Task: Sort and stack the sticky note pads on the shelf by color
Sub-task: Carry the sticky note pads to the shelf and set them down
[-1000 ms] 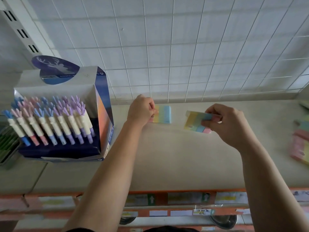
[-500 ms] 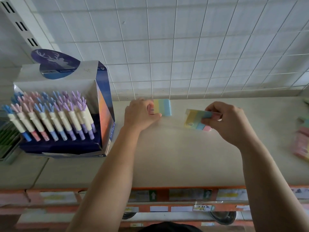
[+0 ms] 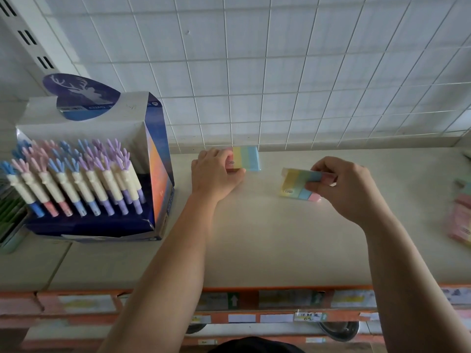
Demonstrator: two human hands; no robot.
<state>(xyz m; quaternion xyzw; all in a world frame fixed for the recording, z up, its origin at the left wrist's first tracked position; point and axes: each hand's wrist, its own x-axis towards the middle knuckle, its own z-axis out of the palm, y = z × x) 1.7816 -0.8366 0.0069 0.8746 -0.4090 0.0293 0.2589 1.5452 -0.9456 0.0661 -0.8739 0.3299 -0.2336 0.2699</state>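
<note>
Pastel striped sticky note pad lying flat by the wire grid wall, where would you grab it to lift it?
I'd take the pastel striped sticky note pad by its free blue end, coming from the right and above. It lies flat on the beige shelf, back edge close to the white wire grid wall, and the left hand grips the pink end.

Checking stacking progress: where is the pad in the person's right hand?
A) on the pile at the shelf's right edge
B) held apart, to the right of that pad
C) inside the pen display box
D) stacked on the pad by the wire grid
B: the right hand pinches the striped pad well right of the back pad, which the left hand holds.
</note>
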